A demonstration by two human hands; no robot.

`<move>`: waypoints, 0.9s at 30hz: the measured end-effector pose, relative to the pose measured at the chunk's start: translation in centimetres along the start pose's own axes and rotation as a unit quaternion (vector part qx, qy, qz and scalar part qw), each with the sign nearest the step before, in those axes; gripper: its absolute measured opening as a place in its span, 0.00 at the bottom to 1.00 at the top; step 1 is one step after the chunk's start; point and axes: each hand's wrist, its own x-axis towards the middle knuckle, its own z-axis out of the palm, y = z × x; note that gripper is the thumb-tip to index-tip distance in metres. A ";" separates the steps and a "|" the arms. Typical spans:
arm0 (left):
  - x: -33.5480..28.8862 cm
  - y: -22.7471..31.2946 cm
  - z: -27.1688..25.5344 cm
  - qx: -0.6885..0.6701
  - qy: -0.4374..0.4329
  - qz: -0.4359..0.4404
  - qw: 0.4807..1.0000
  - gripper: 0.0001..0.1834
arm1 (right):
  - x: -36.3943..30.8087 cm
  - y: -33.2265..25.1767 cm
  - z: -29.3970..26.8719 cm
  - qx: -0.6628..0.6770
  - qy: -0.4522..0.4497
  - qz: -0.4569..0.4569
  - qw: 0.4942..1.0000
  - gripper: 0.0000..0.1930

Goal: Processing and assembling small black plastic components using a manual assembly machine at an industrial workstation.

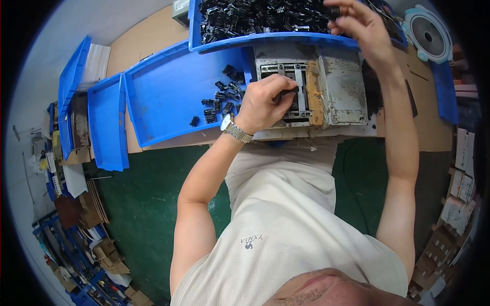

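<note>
My left hand (262,101), with a watch (228,124) on its wrist, is over a metal fixture (299,92) with two parallel bars. Its fingers pinch a small black part (287,94) at the near side of the bars. Farther off and to the right, my right hand (368,35) is raised at the edge of a blue bin (286,41) heaped with small black parts (255,18). Between its thumb and fingers is another small black part (333,12), partly covered by the fingers.
Left of the fixture lies a shallow blue tray (163,99) with several loose black parts (224,94) at its right end. More blue trays (107,125) stand farther left. A worn grey metal block (346,86) adjoins the fixture. At the far right is a round light-blue fan (427,35).
</note>
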 end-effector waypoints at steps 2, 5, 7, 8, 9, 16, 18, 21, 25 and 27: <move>-0.2 -0.1 -0.1 -0.008 -0.003 -0.012 1.000 0.07 | -2.4 0.3 2.0 0.013 -0.072 0.012 0.997 0.14; 2.0 0.5 -0.8 -0.090 0.109 -0.075 0.987 0.05 | -5.8 2.7 6.1 -0.043 -0.027 0.002 0.999 0.13; 5.8 0.4 -3.3 -0.336 0.182 -0.111 0.917 0.05 | -6.9 2.4 7.6 -0.135 -0.082 0.037 0.987 0.12; 8.0 -0.2 -5.2 -0.222 0.172 -0.107 0.954 0.06 | -7.3 2.2 8.1 -0.178 -0.085 0.030 0.980 0.10; 10.1 -0.9 -6.8 -0.102 0.159 -0.103 0.977 0.07 | -7.6 2.2 8.5 -0.175 -0.092 0.034 0.980 0.10; 17.4 -3.7 -6.5 0.357 0.124 -0.062 0.924 0.16 | -7.6 2.9 8.6 -0.263 -0.093 -0.137 0.951 0.09; 16.7 -1.8 -7.3 0.187 0.144 -0.019 0.972 0.13 | -7.9 2.8 8.6 -0.256 -0.098 -0.156 0.949 0.08; 16.2 -1.3 -6.7 0.131 0.216 -0.076 0.965 0.10 | -8.0 3.1 8.9 -0.269 -0.110 -0.173 0.941 0.08; 14.5 -3.4 -7.5 -0.339 0.167 -0.148 0.914 0.11 | -8.3 3.3 8.6 -0.286 -0.121 -0.171 0.935 0.08; 12.5 -2.6 -7.9 -0.489 0.146 -0.155 0.846 0.09 | -7.8 2.9 8.4 -0.299 -0.127 -0.174 0.929 0.07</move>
